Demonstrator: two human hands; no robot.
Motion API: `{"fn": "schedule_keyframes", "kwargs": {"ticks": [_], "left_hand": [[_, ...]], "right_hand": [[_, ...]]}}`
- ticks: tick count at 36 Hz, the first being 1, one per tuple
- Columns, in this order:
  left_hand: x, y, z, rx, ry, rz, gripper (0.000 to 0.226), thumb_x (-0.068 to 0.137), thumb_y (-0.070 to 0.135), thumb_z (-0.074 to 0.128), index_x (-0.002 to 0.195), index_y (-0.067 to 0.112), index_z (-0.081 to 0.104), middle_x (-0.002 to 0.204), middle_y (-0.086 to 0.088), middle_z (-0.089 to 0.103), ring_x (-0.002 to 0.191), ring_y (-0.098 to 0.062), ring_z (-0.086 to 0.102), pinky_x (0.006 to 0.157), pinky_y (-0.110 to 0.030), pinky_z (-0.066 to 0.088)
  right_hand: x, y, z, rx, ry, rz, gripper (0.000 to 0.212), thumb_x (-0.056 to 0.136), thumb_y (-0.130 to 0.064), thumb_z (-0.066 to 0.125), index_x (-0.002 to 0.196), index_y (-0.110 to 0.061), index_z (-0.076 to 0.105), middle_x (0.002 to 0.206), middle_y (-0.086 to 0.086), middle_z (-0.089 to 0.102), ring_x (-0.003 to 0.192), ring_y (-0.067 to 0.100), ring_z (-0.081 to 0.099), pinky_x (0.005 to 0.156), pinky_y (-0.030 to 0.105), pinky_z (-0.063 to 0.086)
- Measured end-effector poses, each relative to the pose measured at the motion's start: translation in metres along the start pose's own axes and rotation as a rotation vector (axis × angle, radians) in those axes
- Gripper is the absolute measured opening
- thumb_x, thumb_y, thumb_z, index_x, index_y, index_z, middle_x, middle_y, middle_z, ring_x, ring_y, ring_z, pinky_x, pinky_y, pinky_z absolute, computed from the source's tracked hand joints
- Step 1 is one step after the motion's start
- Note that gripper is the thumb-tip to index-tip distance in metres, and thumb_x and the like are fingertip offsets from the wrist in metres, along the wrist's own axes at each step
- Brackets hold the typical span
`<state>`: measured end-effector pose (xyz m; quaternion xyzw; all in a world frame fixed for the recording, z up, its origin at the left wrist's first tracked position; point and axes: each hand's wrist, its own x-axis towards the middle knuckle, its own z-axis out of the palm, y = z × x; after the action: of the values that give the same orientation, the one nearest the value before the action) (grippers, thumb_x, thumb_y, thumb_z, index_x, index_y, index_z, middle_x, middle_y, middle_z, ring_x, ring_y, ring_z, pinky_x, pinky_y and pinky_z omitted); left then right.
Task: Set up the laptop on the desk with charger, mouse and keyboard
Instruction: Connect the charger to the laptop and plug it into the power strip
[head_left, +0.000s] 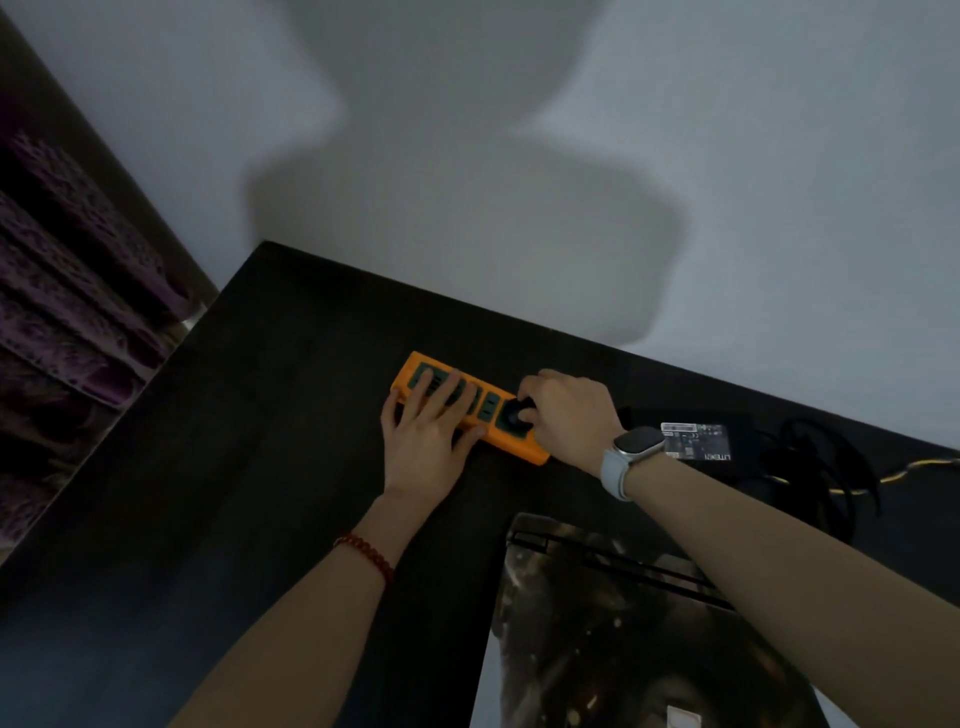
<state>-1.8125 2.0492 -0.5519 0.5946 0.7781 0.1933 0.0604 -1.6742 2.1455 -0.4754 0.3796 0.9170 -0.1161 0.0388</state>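
An orange power strip (506, 441) with dark green sockets lies on the black desk (249, 467) near the wall. My left hand (426, 441) lies flat on the strip's left half, fingers spread, pressing it down. My right hand (566, 415) grips a black charger plug (517, 415) that sits at the strip's rightmost socket. The black charger brick (691, 441) with a white label lies just right of my wrist. A closed laptop (623, 623) with a dark patterned lid lies at the lower right, partly under my right forearm.
A tangle of black cable (826, 467) and a yellow-black cord (904, 470) lie at the desk's right edge. A pale wall (519, 156) stands right behind the desk. Purple patterned fabric (67, 291) hangs to the left.
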Motion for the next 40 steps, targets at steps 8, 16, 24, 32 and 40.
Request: {"fn": "schedule_keyframes", "kwargs": {"ticks": [8, 16, 24, 32, 40], "left_hand": [[0.002, 0.006, 0.007, -0.012, 0.054, -0.063, 0.047, 0.084, 0.037, 0.06, 0.128, 0.023, 0.051, 0.142, -0.004, 0.045, 0.136, -0.027, 0.032, 0.111, -0.052, 0.015], [0.02, 0.009, 0.015, -0.028, 0.103, -0.083, 0.046, 0.084, 0.037, 0.06, 0.127, 0.022, 0.053, 0.141, -0.004, 0.046, 0.135, -0.029, 0.033, 0.11, -0.051, 0.014], [0.03, 0.009, 0.022, -0.03, 0.142, -0.096, 0.046, 0.081, 0.036, 0.064, 0.124, 0.021, 0.056, 0.136, -0.007, 0.051, 0.13, -0.032, 0.04, 0.106, -0.056, 0.02], [0.045, 0.007, 0.021, -0.015, 0.093, -0.087, 0.048, 0.086, 0.04, 0.056, 0.131, 0.025, 0.048, 0.145, -0.002, 0.04, 0.138, -0.027, 0.027, 0.11, -0.052, 0.011], [0.077, 0.017, 0.017, 0.053, -0.075, -0.136, 0.053, 0.091, 0.046, 0.041, 0.14, 0.03, 0.03, 0.154, 0.002, 0.02, 0.142, -0.022, 0.009, 0.113, -0.05, 0.004]], "right_hand": [[0.012, -0.002, -0.006, -0.091, -0.039, -0.067, 0.018, 0.088, -0.025, 0.053, 0.099, -0.012, 0.055, 0.09, 0.005, 0.052, 0.065, 0.014, 0.042, 0.045, 0.022, 0.02], [0.031, 0.012, -0.011, -0.124, -0.043, -0.052, 0.021, 0.087, -0.025, 0.053, 0.104, -0.013, 0.055, 0.098, 0.007, 0.056, 0.067, 0.016, 0.043, 0.045, 0.023, 0.019], [0.038, 0.015, -0.008, -0.118, -0.018, -0.037, 0.023, 0.087, -0.021, 0.053, 0.108, -0.012, 0.055, 0.102, 0.009, 0.056, 0.074, 0.023, 0.053, 0.052, 0.026, 0.025], [0.043, 0.019, -0.01, -0.119, 0.009, -0.025, 0.023, 0.088, -0.02, 0.052, 0.109, -0.011, 0.053, 0.107, 0.011, 0.055, 0.087, 0.03, 0.058, 0.058, 0.033, 0.033], [0.059, 0.033, -0.012, -0.133, 0.02, 0.066, 0.027, 0.09, -0.019, 0.049, 0.115, -0.01, 0.052, 0.114, 0.013, 0.055, 0.103, 0.031, 0.053, 0.069, 0.036, 0.039]]}}
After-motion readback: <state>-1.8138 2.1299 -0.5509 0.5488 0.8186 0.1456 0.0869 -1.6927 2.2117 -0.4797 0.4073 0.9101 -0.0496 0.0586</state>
